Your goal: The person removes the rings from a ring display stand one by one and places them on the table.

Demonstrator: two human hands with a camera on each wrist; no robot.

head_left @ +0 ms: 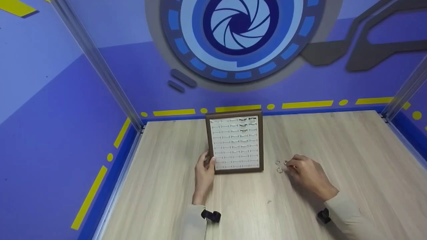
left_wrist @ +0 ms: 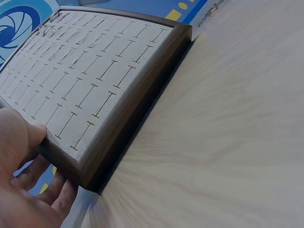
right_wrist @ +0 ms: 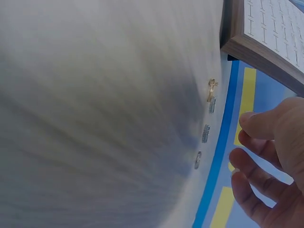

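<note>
At centre frame from the head camera, the left hand [head_left: 204,171] grips the ring tray's [head_left: 236,143] lower-left corner, thumb on top; few upper slots look filled. Right hand [head_left: 308,175] fingertips touch loose rings [head_left: 279,166]. Lower left, left wrist: fingers [left_wrist: 35,178] curl under the frame. Right wrist: rings [right_wrist: 205,128] lie in a row on the table [right_wrist: 95,118], fingers [right_wrist: 256,126] loosely curled, holding nothing clearly; most slots remain.

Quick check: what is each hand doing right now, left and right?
Left hand: grips the near left corner of the ring tray.
Right hand: open, holding nothing, fingertips beside the loose rings on the table.
</note>
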